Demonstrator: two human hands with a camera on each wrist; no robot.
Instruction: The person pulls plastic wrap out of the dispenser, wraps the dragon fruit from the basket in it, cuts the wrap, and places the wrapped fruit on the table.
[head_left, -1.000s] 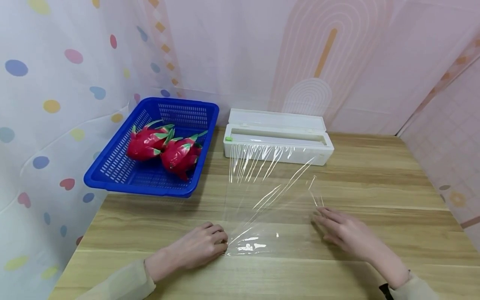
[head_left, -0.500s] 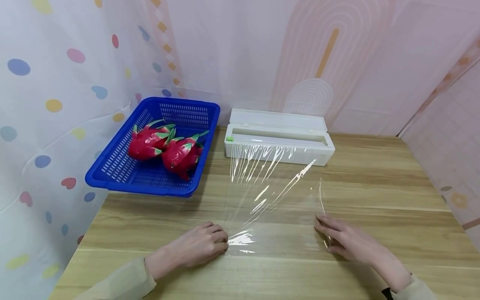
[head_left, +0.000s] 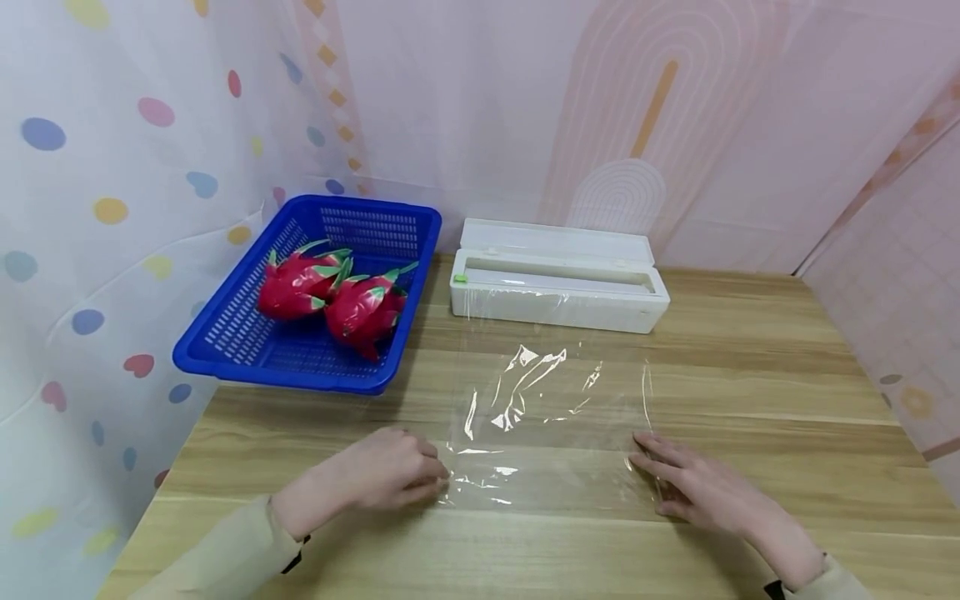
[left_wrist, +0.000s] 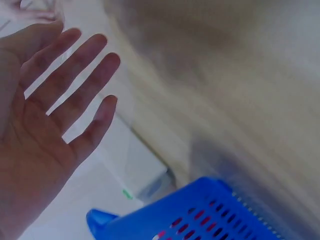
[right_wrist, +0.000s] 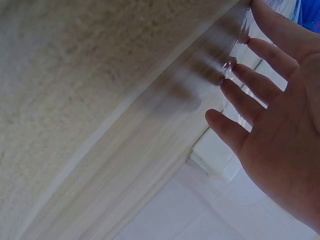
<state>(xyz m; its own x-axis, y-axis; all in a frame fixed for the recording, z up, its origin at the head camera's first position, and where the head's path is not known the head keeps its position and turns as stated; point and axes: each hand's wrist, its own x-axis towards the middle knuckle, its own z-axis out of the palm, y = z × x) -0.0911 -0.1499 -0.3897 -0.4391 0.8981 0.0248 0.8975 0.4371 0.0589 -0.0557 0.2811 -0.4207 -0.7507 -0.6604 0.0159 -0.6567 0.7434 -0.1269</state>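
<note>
A sheet of clear plastic wrap (head_left: pixel 555 467) lies over the table, drawn out from a white wrap dispenser box (head_left: pixel 558 304) with its lid up. At the sheet's near left corner is my left hand (head_left: pixel 393 471); in the left wrist view its fingers look straight and spread, with the thumb close to the index finger. My right hand (head_left: pixel 701 483) is at the near right edge. Its spread, nearly straight fingers (right_wrist: pixel 250 95) touch the wrap, and some film gathers at the fingertips. The thumb stands apart from the index finger.
A blue plastic basket (head_left: pixel 300 379) stands at the back left, holding two red dragon fruits, the left one (head_left: pixel 292 287) and the right one (head_left: pixel 360 312). Patterned curtains (head_left: pixel 480 100) hang behind and beside the wooden table (head_left: pixel 787 400).
My right hand has moved slightly right and nearer along the wrap's edge. The left hand has shifted slightly left, and the taut creases near the box have slackened into loose ripples.
</note>
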